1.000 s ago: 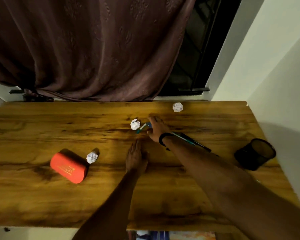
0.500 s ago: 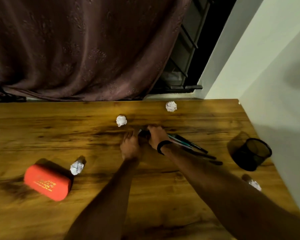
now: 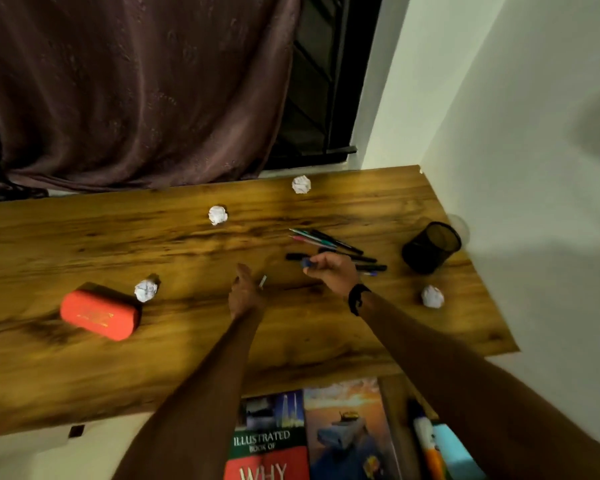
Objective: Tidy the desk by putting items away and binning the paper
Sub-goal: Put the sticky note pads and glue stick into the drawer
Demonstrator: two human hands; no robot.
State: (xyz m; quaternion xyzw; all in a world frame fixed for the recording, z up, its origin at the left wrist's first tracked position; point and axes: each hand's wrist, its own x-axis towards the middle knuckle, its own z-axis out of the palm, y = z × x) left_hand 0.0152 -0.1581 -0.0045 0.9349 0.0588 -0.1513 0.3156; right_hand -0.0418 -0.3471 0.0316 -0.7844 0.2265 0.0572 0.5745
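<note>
The right hand [image 3: 329,271] is curled around a blue pen [image 3: 306,262] and holds it just above the wooden worktop [image 3: 187,358], beside a loose group of pens [image 3: 329,242]. The left hand [image 3: 245,294] pinches a small light stick-like thing [image 3: 262,282]; I cannot tell what it is. Right of the pens stands a black mesh pen holder [image 3: 432,247]. Four crumpled paper balls lie apart: far [image 3: 301,184], middle [image 3: 218,215], left [image 3: 146,290], right [image 3: 432,296]. A red case [image 3: 99,315] lies at the left. Books [image 3: 309,434] sit below the near edge.
</note>
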